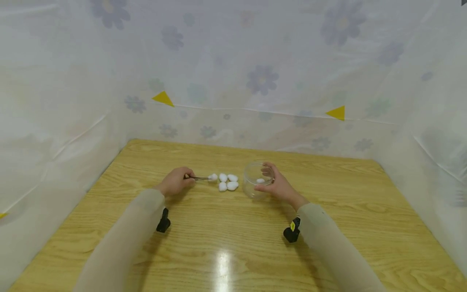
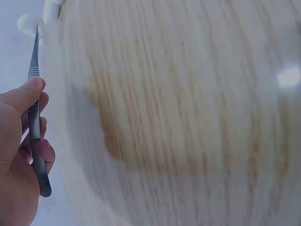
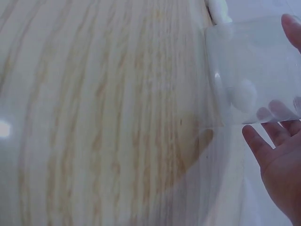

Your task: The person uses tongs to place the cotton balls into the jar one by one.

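Observation:
My left hand (image 1: 176,182) pinches a pair of metal tweezers (image 2: 35,136) between thumb and fingers, tips pointing right in the head view. At those tips is a white cotton ball (image 2: 28,22). Just right of it, several more cotton balls (image 1: 232,185) lie in a small cluster on the table. Beyond the cluster stands a clear round jar (image 1: 251,190), open at the top. My right hand (image 1: 282,188) holds it from the right side, thumb in front and fingers around the far side. Through the jar's wall a single cotton ball (image 3: 243,95) shows, low inside.
The wood-grain table (image 1: 219,235) reaches back to a pale flowered curtain (image 1: 226,73), which also closes off both sides. A small black camera (image 1: 163,222) sits at the left wrist, another black camera (image 1: 292,232) at the right.

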A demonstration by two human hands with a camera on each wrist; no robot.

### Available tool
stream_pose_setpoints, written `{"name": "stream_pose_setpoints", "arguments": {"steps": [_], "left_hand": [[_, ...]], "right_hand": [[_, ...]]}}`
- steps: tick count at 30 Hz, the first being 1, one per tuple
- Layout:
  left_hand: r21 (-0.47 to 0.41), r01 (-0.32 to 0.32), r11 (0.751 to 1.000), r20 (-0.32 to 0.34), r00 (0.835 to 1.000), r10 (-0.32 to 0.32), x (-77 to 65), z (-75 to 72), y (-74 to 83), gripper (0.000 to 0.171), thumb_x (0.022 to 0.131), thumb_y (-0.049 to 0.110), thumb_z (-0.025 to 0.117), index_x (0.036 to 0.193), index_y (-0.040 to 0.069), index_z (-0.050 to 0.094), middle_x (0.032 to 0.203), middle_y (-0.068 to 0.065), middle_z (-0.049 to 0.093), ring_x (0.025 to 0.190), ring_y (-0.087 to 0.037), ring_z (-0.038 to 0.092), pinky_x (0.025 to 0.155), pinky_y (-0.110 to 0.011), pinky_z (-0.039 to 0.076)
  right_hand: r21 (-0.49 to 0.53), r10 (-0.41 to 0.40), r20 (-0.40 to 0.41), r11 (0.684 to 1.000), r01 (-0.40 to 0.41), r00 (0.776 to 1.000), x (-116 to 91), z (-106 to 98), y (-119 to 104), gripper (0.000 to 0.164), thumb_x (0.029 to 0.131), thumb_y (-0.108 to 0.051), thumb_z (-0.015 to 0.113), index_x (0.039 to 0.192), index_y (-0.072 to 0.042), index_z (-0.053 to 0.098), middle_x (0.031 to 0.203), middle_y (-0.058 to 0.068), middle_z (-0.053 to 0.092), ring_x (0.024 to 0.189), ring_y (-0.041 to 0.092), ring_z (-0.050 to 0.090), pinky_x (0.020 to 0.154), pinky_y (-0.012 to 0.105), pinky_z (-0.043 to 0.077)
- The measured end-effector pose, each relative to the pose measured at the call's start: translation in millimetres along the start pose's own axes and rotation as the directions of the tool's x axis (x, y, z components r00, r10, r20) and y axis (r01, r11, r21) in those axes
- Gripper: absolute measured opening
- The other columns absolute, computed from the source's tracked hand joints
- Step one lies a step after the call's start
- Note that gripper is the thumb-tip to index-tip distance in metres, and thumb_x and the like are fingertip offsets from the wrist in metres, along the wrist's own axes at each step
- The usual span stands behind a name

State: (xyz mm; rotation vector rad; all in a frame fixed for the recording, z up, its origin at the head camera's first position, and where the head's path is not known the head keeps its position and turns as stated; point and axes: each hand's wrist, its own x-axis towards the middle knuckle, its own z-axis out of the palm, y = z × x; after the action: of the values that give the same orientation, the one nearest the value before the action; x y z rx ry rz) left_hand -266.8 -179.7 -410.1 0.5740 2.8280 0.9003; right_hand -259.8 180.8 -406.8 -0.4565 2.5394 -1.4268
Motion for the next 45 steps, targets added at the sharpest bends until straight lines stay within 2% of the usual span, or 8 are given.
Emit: {"name": "stream_pose_setpoints", "arguments": {"steps": [4,6,8,13,18,24,34,45], "left_hand": [[0.012,-0.002,1.0,-0.004,1.0,0.002,0.7,-2.9,2.0,0.014,0.095,0.012,0.055,0.1,0.003,0.064,0.102,-0.014,0.062,0.079,-0.019,0.055,0.067,-0.033,0.045],[0.019,0.001,1.0,-0.004,1.0,-0.001,0.5,-3.9,3.6,0.014,0.095,0.012,0.055,0.101,0.003,0.063,0.102,-0.014,0.062,0.079,-0.019,0.055,0.067,-0.033,0.045],[0.024,0.003,1.0,-0.006,1.0,-0.003,0.6,-4.7,5.3,0.014,0.095,0.012,0.054,0.101,0.003,0.063,0.103,-0.014,0.062,0.079,-0.019,0.054,0.066,-0.033,0.044],[0.025,-0.008,1.0,-0.024,1.0,0.009,2.9,-5.1,8.2,0.014,0.095,0.014,0.054,0.101,0.004,0.064,0.103,-0.013,0.062,0.078,-0.018,0.054,0.066,-0.032,0.043],[0.006,-0.016,1.0,-0.032,0.999,0.016,4.9,-6.6,14.7,0.017,0.095,0.016,0.054,0.103,0.004,0.064,0.101,-0.011,0.063,0.079,-0.021,0.057,0.066,-0.032,0.043],[-0.005,-0.016,1.0,-0.032,0.999,0.016,5.3,-9.8,24.6,0.019,0.096,0.017,0.054,0.104,0.003,0.063,0.101,-0.012,0.063,0.078,-0.022,0.056,0.066,-0.033,0.043],[-0.015,-0.013,1.0,-0.027,1.0,0.012,9.6,-9.7,32.9,0.02,0.096,0.018,0.054,0.104,0.002,0.062,0.099,-0.011,0.062,0.071,-0.017,0.049,0.063,-0.031,0.039],[-0.004,-0.032,0.999,-0.022,0.999,0.032,15.8,-9.8,41.1,0.02,0.096,0.019,0.054,0.106,0.004,0.063,0.102,-0.011,0.062,0.078,-0.017,0.053,0.068,-0.032,0.043]], "right_hand": [[0.008,0.004,0.0,1.0,-0.004,1.0,-3,0,-7,0.087,0.082,-0.022,0.074,0.147,-0.007,0.018,0.148,0.022,0.03,0.136,0.037,0.031,0.106,0.055,0.031],[0.003,0.01,0.003,1.0,-0.01,1.0,-3,0,-6,0.088,0.082,-0.022,0.074,0.147,-0.007,0.018,0.148,0.021,0.03,0.136,0.037,0.031,0.105,0.055,0.032],[-0.006,0.006,-0.005,1.0,-0.006,1.0,1,1,4,0.089,0.081,-0.025,0.075,0.148,-0.009,0.018,0.148,0.019,0.031,0.136,0.036,0.031,0.105,0.054,0.033],[-0.011,0.005,-0.005,1.0,-0.005,1.0,0,2,2,0.087,0.082,-0.021,0.074,0.148,-0.009,0.018,0.148,0.02,0.031,0.136,0.036,0.032,0.103,0.054,0.034],[0.011,0.012,0.01,1.0,-0.012,1.0,-6,0,-13,0.085,0.083,-0.014,0.072,0.147,-0.004,0.017,0.147,0.025,0.03,0.136,0.039,0.031,0.103,0.056,0.034],[-0.002,0.013,0.022,1.0,-0.013,1.0,-15,-3,-30,0.084,0.085,-0.012,0.07,0.147,0.001,0.015,0.147,0.027,0.029,0.135,0.041,0.03,0.103,0.055,0.034],[0.008,0.008,0.025,1.0,-0.008,1.0,-15,-3,-29,0.085,0.084,-0.014,0.07,0.147,0.001,0.015,0.148,0.027,0.028,0.136,0.041,0.029,0.104,0.056,0.032],[0.004,0.01,0.025,1.0,-0.01,1.0,-15,-3,-29,0.085,0.084,-0.015,0.071,0.147,0.001,0.016,0.148,0.026,0.028,0.136,0.04,0.029,0.104,0.055,0.033]]}}
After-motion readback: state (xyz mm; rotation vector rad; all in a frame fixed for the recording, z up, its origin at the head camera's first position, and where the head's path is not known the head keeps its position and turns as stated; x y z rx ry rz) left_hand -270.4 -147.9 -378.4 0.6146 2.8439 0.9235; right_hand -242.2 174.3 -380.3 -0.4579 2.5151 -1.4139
